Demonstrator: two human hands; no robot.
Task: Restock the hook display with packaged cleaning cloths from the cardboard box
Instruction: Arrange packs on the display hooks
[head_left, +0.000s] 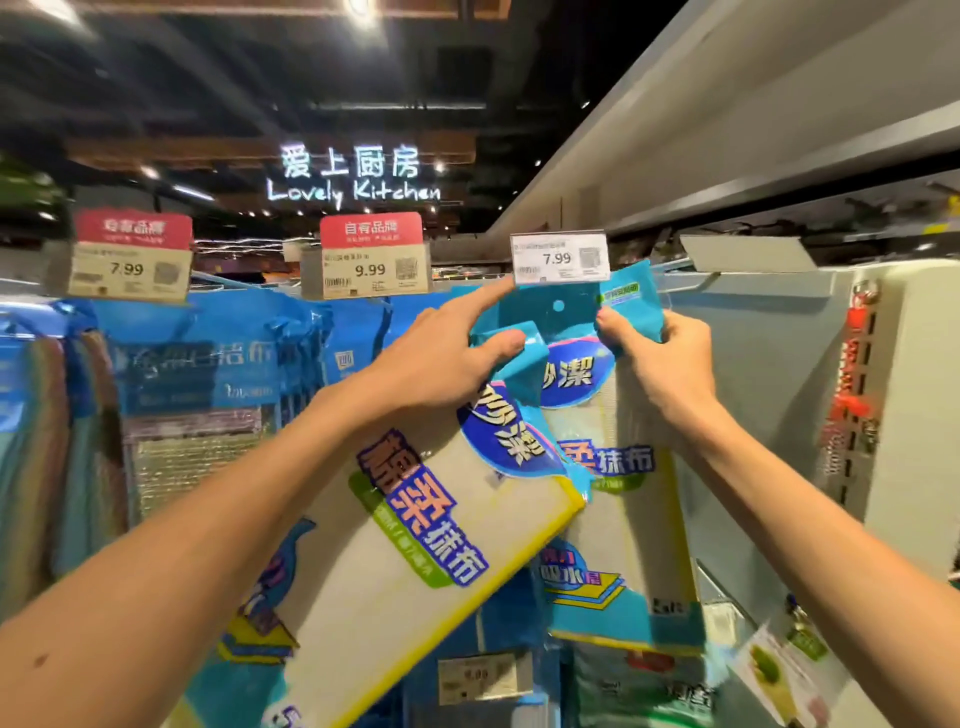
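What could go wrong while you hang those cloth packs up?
1. The left hand grips the tilted pack only by its crumpled top, with one finger stretched out, so it might slip and fall.
2. The hang hole of the upright pack, pinched by the right hand, sits just below the price tag; the hook is hidden, so the hole may miss it or knock the tag.

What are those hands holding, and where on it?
The left hand grips the tilted pack by its blue top; the right hand pinches the upright pack near its top right corner.
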